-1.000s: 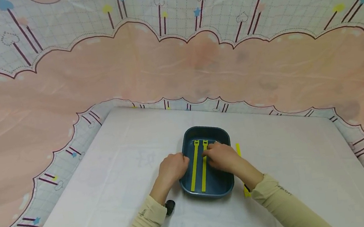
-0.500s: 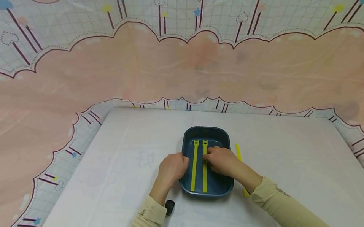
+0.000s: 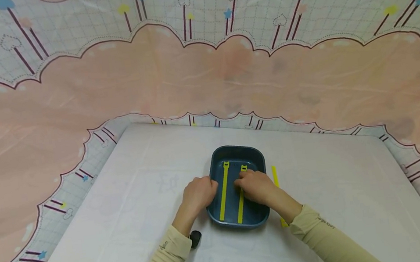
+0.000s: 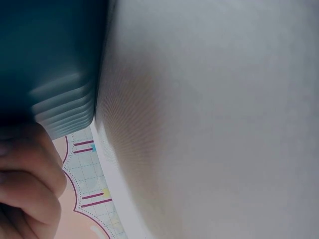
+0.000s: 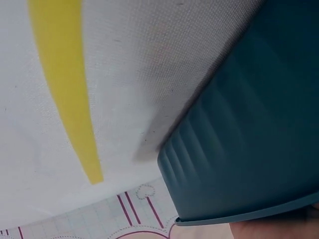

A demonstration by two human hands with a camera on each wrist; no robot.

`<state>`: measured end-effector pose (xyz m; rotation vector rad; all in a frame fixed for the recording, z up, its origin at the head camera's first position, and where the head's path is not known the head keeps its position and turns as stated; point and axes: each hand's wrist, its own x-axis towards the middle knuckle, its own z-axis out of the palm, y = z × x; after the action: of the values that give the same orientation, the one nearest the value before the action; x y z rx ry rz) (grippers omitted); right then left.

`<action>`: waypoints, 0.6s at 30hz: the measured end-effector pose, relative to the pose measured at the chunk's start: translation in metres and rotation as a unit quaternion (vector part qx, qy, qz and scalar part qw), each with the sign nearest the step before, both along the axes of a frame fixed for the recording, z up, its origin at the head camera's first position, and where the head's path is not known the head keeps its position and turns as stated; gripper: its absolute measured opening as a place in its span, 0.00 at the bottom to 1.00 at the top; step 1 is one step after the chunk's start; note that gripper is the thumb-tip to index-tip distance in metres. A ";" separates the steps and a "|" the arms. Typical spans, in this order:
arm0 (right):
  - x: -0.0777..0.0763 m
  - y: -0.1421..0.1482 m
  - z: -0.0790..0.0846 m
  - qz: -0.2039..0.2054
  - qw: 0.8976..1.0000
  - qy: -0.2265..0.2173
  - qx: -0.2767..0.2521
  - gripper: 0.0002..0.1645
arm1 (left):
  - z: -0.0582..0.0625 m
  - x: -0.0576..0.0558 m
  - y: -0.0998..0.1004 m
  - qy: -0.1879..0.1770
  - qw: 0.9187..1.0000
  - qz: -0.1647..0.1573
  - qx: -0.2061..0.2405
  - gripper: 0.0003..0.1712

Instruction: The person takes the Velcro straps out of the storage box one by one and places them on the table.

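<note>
A dark blue rectangular tray [image 3: 252, 153] with a raised rim stands on the white table. My left hand [image 3: 201, 192] grips its left side, fingers curled at the rim; the left wrist view shows those curled fingers [image 4: 30, 184] beside the ribbed outer wall. Inside the tray a yellow cable strap [image 3: 223, 191] with a slotted head lies lengthwise on the left. To its right is a second yellow strap [image 3: 241, 208], its middle pinched in my right hand [image 3: 256, 186], which reaches over the right rim. The hand covers part of that strap.
Just right of the tray another yellow strap [image 3: 275, 175] lies on the table [image 3: 344, 184], partly under my right forearm. A small black round object [image 3: 196, 239] is at my left wrist. A patterned cloth [image 3: 203, 83] hangs behind the table and along its sides.
The second strap has shifted right inside the tray with my right hand, and its slotted head now tilts beside the fingers. My left hand and the tray have not moved.
</note>
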<state>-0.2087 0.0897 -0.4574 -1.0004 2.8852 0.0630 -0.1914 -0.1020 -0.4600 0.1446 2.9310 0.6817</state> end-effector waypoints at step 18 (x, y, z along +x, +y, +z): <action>0.000 0.003 0.005 0.027 0.999 -0.021 -0.004 0.03 | 0.002 0.001 0.001 -0.005 1.000 0.001 -0.002 0.18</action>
<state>-0.2085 0.0925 -0.4529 -1.0693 2.8229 0.0326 -0.1908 -0.1013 -0.4577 0.1384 2.9237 0.6741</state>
